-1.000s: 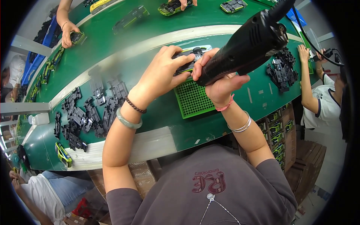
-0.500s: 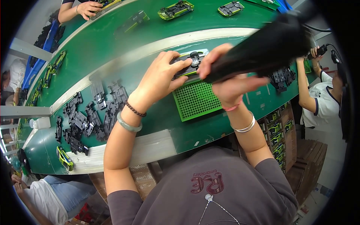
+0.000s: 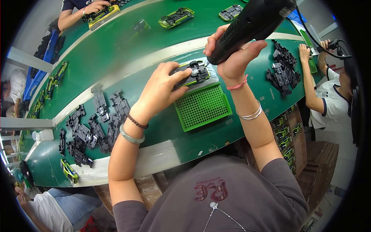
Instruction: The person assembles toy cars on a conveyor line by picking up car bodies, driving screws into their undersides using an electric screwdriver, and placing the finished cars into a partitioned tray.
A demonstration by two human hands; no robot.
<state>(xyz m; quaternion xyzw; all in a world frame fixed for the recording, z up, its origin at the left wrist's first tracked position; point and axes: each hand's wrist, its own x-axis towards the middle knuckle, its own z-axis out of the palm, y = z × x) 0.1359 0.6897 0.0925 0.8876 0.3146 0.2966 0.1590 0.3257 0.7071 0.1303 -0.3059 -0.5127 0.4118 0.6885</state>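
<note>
Under my left hand [image 3: 156, 87], an upturned toy car [image 3: 196, 72] shows its black underside and wheels, with a yellow-green edge. My fingers and thumb press it down near the far side of the green work surface. My right hand [image 3: 235, 63] is wrapped round a black electric screwdriver [image 3: 251, 29]. The tool slants down to the left, and its tip is close to the car's right end; whether it touches cannot be made out. Just nearer to me than the car lies a bright green perforated tray [image 3: 209, 122].
Black chassis parts [image 3: 91, 129] lie heaped at left, with another heap [image 3: 284, 73] at right. A green toy car [image 3: 68, 171] sits at the near left edge. Upturned cars [image 3: 176, 17] rest on the belt beyond. Co-workers sit at far left and right [image 3: 328, 91]. A cable [image 3: 309, 36] trails from the screwdriver.
My right hand has swung the screwdriver more upright, and its tip has moved to the car's right end. The left hand keeps its grip on the car. Cars on the far belt have shifted left.
</note>
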